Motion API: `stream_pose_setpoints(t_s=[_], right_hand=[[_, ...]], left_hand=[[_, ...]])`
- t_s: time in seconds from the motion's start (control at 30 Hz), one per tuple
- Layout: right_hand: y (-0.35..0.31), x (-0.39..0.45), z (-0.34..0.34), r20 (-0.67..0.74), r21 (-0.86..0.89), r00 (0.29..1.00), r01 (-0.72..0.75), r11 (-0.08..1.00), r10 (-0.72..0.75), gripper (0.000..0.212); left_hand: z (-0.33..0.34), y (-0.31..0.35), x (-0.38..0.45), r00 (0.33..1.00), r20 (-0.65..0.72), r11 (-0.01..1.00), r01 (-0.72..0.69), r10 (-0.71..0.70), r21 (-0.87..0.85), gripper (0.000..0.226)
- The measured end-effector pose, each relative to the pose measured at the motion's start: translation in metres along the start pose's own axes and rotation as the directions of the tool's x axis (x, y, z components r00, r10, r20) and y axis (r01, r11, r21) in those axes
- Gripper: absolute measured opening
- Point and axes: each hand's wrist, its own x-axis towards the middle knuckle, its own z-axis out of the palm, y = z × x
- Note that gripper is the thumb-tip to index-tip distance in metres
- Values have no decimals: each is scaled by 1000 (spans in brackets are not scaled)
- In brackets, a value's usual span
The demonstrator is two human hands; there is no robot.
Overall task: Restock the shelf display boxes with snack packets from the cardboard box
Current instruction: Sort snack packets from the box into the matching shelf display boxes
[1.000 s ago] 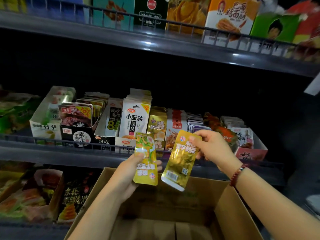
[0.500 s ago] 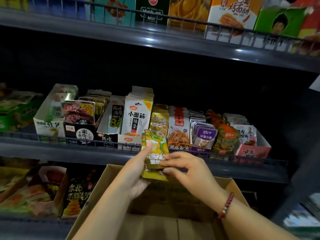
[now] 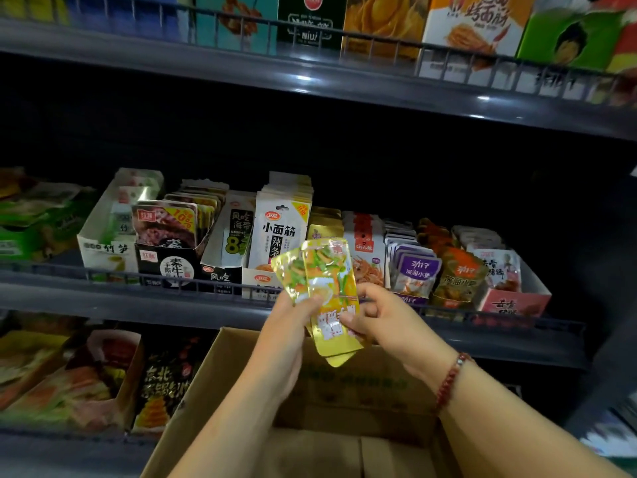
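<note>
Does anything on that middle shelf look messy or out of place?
Mostly tidy. The orange packets between the purple packets and the pink display box slump crookedly, while neighbouring rows stand upright.

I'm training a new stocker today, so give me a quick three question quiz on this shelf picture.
1. True or false: both hands hold the yellow packets above the open cardboard box.
2. Which wrist wears the red bead bracelet? A left, B right.
3. Fill in: the purple packets stand on the ____ shelf.

Key: 1 true: the left hand and right hand both pinch them. 2 B. 3 middle.
</note>
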Motion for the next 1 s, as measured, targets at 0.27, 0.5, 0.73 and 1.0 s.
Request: stream_pose_setpoints(t_s=[0.27,0.5,0.73,1.0], right_hand=[[-16,6,-19,232,-419,973,103,902,-4,48],[-11,20,-20,-76,-136,996,37,990,-48,40],[-13,27,-2,-24,508,994,-81,858,107,19],[-14,36,12,-28,562,998,55,825,-47,23]], left_hand=[[-29,8,13,979,-189,966,-31,82,258,29],[-32,7,17,982,-184,984,-16,49,179,24],[-17,-8,13,927,-365,993,-107,84,-43,16],[-12,-13,20,909,-408,919,-84,-88,-385,25]])
